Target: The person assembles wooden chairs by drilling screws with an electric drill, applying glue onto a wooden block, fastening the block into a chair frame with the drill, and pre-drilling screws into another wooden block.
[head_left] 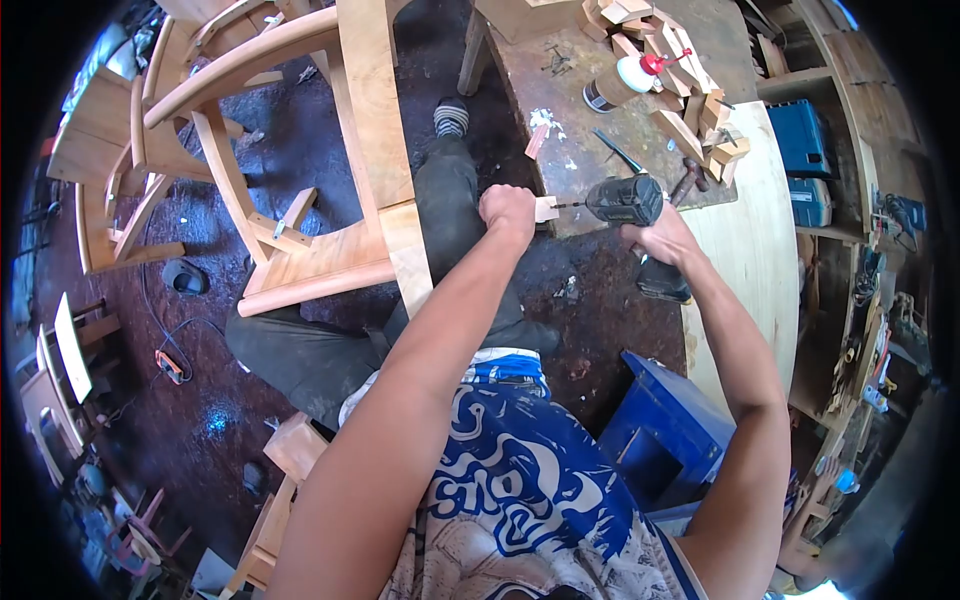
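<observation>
Right fingers (633,234) around the drill (625,200)

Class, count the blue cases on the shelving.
2: the upper blue case on the right-hand shelving and the lower blue case just beneath it. Others may be hidden.

Chair (330,262) left; drill (628,200) right

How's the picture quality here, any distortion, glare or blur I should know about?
Head view: strong fisheye bending, with black corners; the board looks curved at its right edge; a bluish glare spot on the dark floor at left; a blown-out patch at the bottom right edge; the far right shelves dim and soft.
</observation>
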Motion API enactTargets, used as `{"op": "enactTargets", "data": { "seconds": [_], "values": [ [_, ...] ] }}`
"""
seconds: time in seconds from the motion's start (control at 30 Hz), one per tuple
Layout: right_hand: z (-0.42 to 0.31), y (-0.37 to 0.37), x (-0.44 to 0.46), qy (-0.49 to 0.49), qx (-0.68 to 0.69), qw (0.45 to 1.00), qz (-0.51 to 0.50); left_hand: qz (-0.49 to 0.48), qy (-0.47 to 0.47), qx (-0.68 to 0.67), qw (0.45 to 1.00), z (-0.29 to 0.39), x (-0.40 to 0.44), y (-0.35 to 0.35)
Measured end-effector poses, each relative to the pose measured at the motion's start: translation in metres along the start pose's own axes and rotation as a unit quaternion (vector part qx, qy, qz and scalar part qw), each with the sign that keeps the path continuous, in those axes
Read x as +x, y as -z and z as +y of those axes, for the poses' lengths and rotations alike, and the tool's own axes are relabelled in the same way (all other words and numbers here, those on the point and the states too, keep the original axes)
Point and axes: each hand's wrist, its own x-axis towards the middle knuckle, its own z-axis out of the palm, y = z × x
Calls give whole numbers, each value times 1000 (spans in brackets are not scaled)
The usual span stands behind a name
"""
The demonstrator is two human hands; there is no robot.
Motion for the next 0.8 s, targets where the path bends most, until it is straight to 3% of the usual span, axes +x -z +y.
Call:
{"op": "enactTargets", "data": {
  "seconds": [0.43,0.5,0.63,0.7,0.8],
  "values": [
    [-5,10,-6,-7,-10,1000,-3,13,0,-2,1000,-1,4,-5],
    [-11,16,-7,-96,28,993,-61,10,-4,2,1000,-1,3,-6],
    [4,8,-8,1,16,1000,12,32,-16,-4,999,-4,-7,-1],
    [8,10,-12,-44,130,991,-11,44,-28,6,999,-6,-11,2],
    [18,24,-29,-23,252,967,-1,43,-12,-41,998,-9,-16,10]
  ]
}}
